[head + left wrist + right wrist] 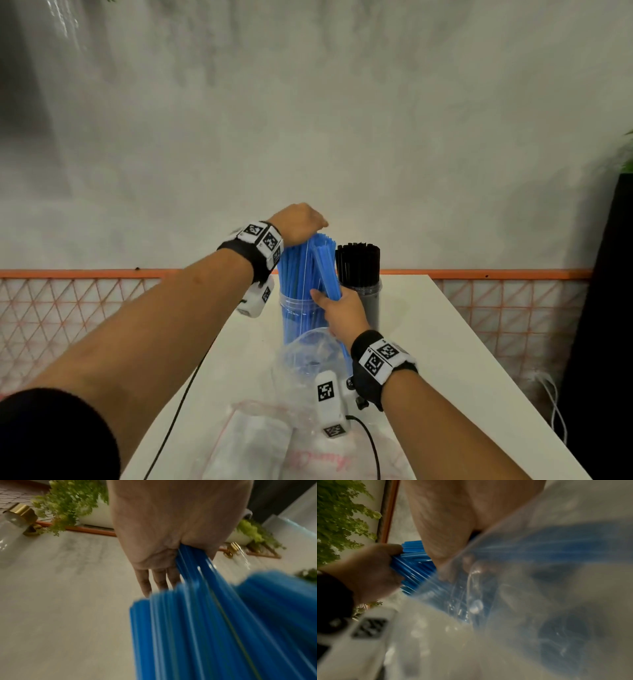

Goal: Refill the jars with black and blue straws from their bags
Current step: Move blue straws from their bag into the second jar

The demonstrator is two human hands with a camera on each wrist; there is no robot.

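Currently filling clear jar point(290, 302): clasping standing straws point(293, 270) aside with left hand point(300, 223), gripping fresh blue bundle point(326, 268) in right hand point(344, 310). Next, lower bundle into gap, then release.

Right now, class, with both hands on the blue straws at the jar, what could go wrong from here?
1. The right hand grips a tilted straw bundle; its ends may catch the clear jar's rim and scatter.
2. The left hand holds the tops of the standing blue straws; letting go could flick some out.
3. The black-straw jar stands close beside; a sideways push might topple it.
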